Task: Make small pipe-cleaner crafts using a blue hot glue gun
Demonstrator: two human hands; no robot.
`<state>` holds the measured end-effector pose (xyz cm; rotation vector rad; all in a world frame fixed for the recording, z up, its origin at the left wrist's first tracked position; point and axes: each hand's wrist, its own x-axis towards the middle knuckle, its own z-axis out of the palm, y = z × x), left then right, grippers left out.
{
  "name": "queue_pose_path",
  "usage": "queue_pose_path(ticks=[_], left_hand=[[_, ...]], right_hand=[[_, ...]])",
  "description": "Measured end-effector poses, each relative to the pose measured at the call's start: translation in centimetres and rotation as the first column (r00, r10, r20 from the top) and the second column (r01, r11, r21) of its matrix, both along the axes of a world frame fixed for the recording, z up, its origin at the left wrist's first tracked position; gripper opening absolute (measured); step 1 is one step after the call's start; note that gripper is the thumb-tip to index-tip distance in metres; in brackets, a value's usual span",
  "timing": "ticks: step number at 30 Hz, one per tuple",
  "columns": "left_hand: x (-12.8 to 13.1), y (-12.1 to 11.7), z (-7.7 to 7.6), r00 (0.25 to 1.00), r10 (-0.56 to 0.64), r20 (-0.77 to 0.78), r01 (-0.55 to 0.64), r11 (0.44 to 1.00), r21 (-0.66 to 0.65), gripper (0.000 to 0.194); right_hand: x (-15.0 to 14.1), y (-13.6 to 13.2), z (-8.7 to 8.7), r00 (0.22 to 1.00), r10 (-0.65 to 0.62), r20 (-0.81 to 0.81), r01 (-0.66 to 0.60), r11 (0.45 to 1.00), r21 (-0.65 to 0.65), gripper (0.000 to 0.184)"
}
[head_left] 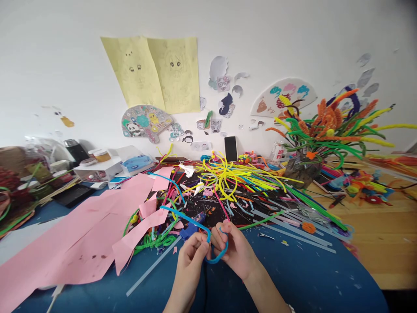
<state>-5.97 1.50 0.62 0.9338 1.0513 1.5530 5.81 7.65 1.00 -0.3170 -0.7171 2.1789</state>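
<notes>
Between my two hands is a blue pipe cleaner (216, 261), bent into an open loop, with a long straight tail running up to the left. My left hand (192, 254) pinches it where the tail meets the loop. The fingers of my right hand (233, 245) are curled on the loop's other side, near its short free end. Just beyond my left hand lies a dark blue glue gun (193, 227), partly hidden by the tail and clutter. Pink paper strips (141, 234) and twisted green pipe cleaners (159, 243) lie to the left.
Yellow pipe cleaners (234, 174) are heaped at the back. Translucent glue sticks (302, 230) lie right, another (153, 267) at left. Large pink paper (65, 248) covers the table's left. A vase of pipe-cleaner flowers (302, 167) stands right. A phone (231, 149) leans on the wall.
</notes>
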Motion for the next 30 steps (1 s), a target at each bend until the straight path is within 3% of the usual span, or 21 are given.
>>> queue_pose_path(ticks=[6, 10, 13, 17, 21, 27, 30], left_hand=[[0.3, -0.1, 0.7, 0.985, 0.012, 0.174, -0.012, 1.000, 0.002, 0.026], [0.5, -0.1, 1.3, 0.932, 0.035, 0.360, -0.050, 0.998, 0.033, 0.025], [0.7, 0.1, 1.2, 0.895, 0.065, 0.441, -0.087, 0.996, 0.030, 0.025], [0.6, 0.1, 1.0, 0.939, 0.044, 0.340, -0.032, 0.999, -0.042, 0.027], [-0.3, 0.0, 1.1, 0.981, -0.018, 0.194, 0.045, 0.990, -0.134, 0.028], [-1.3, 0.3, 1.6, 0.994, -0.098, 0.051, 0.105, 0.983, -0.150, 0.024], [-1.4, 0.5, 1.5, 0.997, -0.076, 0.023, 0.079, 0.985, -0.151, 0.024]], right_hand=[[0.1, -0.7, -0.4, 0.998, -0.033, 0.048, 0.034, 0.999, -0.018, 0.031], [0.1, -0.7, -0.8, 0.995, -0.086, 0.059, 0.091, 0.991, -0.096, 0.031], [-0.1, -0.9, -1.1, 0.988, -0.129, 0.087, 0.136, 0.988, -0.074, 0.033], [-0.3, -1.5, -1.1, 0.966, -0.180, 0.184, 0.166, 0.982, 0.090, 0.038], [-0.4, -1.7, -0.9, 0.878, -0.316, 0.360, 0.235, 0.939, 0.251, 0.037], [-0.6, -1.1, -1.0, 0.831, -0.336, 0.444, 0.258, 0.939, 0.228, 0.040], [-0.6, -1.1, -0.9, 0.833, -0.332, 0.443, 0.253, 0.940, 0.229, 0.039]])
